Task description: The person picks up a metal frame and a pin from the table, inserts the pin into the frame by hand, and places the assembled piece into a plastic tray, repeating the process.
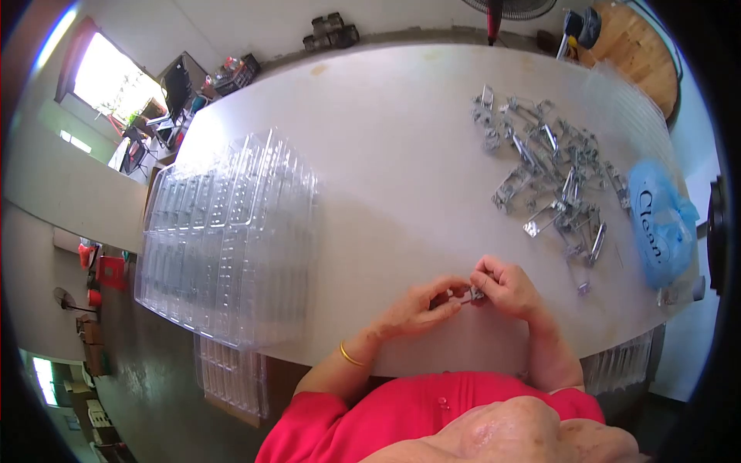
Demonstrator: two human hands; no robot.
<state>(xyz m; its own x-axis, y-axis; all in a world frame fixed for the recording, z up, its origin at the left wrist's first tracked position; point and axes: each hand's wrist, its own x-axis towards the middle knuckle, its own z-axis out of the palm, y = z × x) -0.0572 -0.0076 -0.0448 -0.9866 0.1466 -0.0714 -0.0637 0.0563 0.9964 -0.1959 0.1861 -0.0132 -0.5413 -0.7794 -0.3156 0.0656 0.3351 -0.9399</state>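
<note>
Close to the table's near edge, my left hand [428, 305] and my right hand [508, 288] meet at the fingertips. Between them is a small silvery metal part [477, 293], partly hidden by the fingers, its exact kind too small to make out. Both hands are closed, each pinching the part from its own side. Beyond my right hand lies a loose pile of similar grey metal parts [567, 202], some with shiny rods and plates.
Clear plastic trays [231, 231] are stacked on the table's left side, with more trays [231, 378] below. A blue plastic bag marked "Clean" [660, 224] sits at the right, near further clear trays [625, 116]. A fan [509, 9] stands behind the table [386, 123].
</note>
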